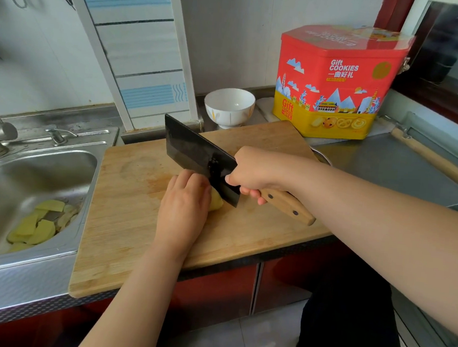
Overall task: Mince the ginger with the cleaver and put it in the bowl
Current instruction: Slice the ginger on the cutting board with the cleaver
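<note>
Here, head view: right hand (253,172) grips the wooden handle of the cleaver (196,156), dark blade angled across the middle of the board (124,219), heel of the blade down at the ginger (216,202). Left hand (183,205) lies over the ginger, fingers curled on it, holding it against the board just beside the blade; only a yellow end shows past the fingers. Bowl (229,107) white, upright, on the worktop just beyond the board's far edge. Cookie tin (338,83) at the worktop's far right, by the board's far right corner. Sink (27,183) left of the board, yellow peelings (38,223) inside. Rolling pin (431,157) along the right edge.
</note>
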The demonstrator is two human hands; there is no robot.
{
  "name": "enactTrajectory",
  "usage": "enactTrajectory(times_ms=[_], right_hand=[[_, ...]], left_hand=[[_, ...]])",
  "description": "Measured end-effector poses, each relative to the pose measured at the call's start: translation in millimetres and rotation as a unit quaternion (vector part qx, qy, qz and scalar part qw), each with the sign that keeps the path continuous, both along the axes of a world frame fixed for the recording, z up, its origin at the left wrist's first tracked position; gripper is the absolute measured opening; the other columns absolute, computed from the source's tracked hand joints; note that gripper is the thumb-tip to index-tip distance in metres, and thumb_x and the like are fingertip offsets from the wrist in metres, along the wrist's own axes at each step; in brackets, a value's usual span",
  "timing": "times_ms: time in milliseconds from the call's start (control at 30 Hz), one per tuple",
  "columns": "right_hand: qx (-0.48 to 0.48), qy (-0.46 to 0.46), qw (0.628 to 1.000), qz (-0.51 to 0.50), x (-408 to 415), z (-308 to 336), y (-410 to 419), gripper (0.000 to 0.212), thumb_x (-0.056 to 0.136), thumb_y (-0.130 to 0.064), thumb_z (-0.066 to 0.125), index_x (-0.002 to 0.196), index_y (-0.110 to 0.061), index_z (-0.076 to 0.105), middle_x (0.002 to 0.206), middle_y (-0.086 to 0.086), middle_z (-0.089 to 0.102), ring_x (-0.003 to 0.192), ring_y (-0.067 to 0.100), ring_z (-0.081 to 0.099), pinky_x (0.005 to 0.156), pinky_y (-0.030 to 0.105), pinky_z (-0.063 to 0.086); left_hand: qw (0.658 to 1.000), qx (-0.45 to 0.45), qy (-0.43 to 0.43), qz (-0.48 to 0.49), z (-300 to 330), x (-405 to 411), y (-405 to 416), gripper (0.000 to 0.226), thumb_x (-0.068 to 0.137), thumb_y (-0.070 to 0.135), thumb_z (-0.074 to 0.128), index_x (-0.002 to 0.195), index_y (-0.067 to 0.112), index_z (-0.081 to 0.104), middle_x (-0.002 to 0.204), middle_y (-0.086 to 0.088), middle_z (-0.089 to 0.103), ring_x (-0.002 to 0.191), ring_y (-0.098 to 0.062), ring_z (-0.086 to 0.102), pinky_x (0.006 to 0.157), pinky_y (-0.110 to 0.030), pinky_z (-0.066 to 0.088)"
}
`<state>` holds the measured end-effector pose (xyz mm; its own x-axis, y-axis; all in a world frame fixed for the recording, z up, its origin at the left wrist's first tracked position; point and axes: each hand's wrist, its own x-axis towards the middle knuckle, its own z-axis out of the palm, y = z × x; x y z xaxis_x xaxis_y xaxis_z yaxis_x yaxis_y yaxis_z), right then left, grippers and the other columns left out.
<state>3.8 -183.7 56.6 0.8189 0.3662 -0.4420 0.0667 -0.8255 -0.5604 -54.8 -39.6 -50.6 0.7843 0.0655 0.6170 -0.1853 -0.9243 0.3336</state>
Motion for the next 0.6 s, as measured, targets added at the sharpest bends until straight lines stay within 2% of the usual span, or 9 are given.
enactTrajectory(times_ms=[200, 367, 467, 600], right_hand=[[-0.019, -0.008, 1.0, 0.006, -2, 9, 0, 0.026, 0.1, -0.015, 0.047, 0.115, 0.003, 0.058, 0.07, 0.011, 0.054, 0.051, 0.018, 0.046, 0.047, 0.027, 0.047], [-0.026, -0.01, 1.0, 0.003, -2, 14, 2, 0.026, 0.101, -0.017, 0.046, 0.116, 0.001, 0.058, 0.069, 0.01, 0.053, 0.051, 0.017, 0.044, 0.044, 0.026, 0.045], [-0.031, -0.018, 0.999, 0.006, -3, 19, 2, 0.023, 0.101, -0.018, 0.047, 0.111, -0.001, 0.058, 0.068, 0.009, 0.054, 0.048, 0.016, 0.044, 0.038, 0.021, 0.044], [-0.044, -0.025, 0.998, 0.026, -2, 19, 4, 0.027, 0.1, -0.015, 0.045, 0.112, 0.004, 0.06, 0.073, 0.014, 0.056, 0.05, 0.02, 0.047, 0.036, 0.02, 0.043]], left_hand=[[1.0, -0.001, -0.002, -0.007, 0, 1, 0, 0.008, 0.088, 0.008, 0.063, 0.095, 0.007, 0.061, 0.098, -0.007, 0.058, 0.086, -0.025, 0.052, 0.072, -0.03, 0.04], [1.0, -0.001, -0.002, -0.005, 1, 0, 0, 0.009, 0.087, 0.008, 0.064, 0.095, 0.007, 0.062, 0.098, -0.007, 0.059, 0.087, -0.025, 0.052, 0.073, -0.028, 0.038], [1.0, -0.005, -0.003, -0.005, 1, 0, -1, 0.009, 0.087, 0.008, 0.065, 0.095, 0.007, 0.062, 0.099, -0.008, 0.06, 0.088, -0.026, 0.053, 0.072, -0.028, 0.039], [1.0, -0.005, -0.002, -0.003, 1, 0, 0, 0.008, 0.087, 0.008, 0.065, 0.094, 0.008, 0.062, 0.098, -0.007, 0.059, 0.086, -0.025, 0.052, 0.071, -0.026, 0.036]])
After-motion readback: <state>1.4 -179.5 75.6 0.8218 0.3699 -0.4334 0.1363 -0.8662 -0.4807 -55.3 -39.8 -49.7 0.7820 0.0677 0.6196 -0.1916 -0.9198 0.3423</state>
